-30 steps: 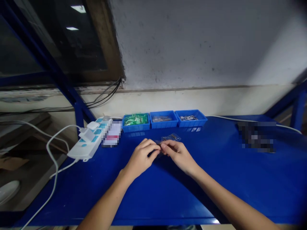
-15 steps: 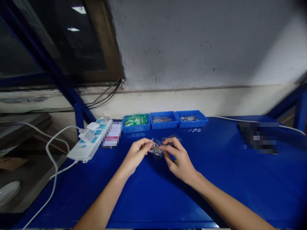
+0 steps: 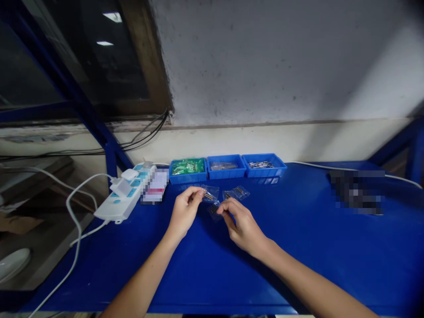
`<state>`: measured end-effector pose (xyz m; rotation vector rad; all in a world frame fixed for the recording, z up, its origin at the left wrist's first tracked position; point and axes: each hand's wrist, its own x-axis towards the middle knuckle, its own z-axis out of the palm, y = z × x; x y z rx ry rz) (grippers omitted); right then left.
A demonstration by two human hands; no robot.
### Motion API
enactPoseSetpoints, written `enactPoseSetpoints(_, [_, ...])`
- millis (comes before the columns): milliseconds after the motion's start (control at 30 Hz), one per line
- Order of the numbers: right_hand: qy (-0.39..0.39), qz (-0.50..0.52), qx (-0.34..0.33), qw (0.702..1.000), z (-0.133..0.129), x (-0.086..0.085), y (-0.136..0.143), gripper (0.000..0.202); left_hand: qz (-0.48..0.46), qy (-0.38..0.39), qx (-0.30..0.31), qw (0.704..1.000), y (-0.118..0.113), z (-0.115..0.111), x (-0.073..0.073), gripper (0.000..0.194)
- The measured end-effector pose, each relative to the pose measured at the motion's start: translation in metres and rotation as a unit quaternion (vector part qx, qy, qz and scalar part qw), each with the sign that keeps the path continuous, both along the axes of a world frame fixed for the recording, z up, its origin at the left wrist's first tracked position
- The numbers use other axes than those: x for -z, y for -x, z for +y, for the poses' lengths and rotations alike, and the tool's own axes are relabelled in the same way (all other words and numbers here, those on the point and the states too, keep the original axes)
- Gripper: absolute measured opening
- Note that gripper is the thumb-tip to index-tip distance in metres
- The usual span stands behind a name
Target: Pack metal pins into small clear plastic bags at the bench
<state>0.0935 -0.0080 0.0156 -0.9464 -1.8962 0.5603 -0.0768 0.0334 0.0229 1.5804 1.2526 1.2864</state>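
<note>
My left hand (image 3: 184,211) pinches the edge of a small clear plastic bag (image 3: 210,194) between thumb and fingers. Thin brass-coloured pieces show inside that bag. Just to the right and nearer to me, my right hand (image 3: 243,226) is closed on another clear plastic bag (image 3: 214,213), which hangs from the fingertips with something dark in it. Beyond the right fingers, more clear bagging with small dark metal pieces (image 3: 236,192) lies on the blue table (image 3: 212,274). The exact kind of the small pieces is too small to tell.
Three blue bins line the back: one with green packets (image 3: 188,167), one with clear bags (image 3: 223,166), one with metal pins or screws (image 3: 261,164). A white power strip (image 3: 114,205) with cables stands left, beside a blurred flat item (image 3: 155,187). A blurred dark object (image 3: 356,192) lies right.
The bags between my hands have come apart: one is now in the left hand, another in the right. My right fingers have closed and moved slightly nearer to me.
</note>
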Motion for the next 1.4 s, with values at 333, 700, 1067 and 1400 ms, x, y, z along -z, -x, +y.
enactPoseSetpoints(333, [0.156,0.083,0.012,0.984,0.007,0.002,-0.005,0.007,0.112,-0.197,0.022,0.974,-0.005,-0.012,-0.003,0.014])
enactPoseSetpoints(700, [0.353,0.260,-0.053,0.897,0.008,-0.015,-0.007,0.028,0.199,-0.285,0.149,0.926,-0.004,-0.015,-0.001,0.026])
enactPoseSetpoints(1067, [-0.063,0.010,0.071,0.995,0.001,-0.007,-0.008,0.031,-0.030,0.031,0.185,0.982,-0.008,-0.014,-0.002,0.033])
enactPoseSetpoints(1400, [-0.030,-0.064,0.116,0.991,0.003,-0.007,-0.006,0.016,0.119,-0.177,0.071,0.974,-0.008,-0.015,-0.002,0.013])
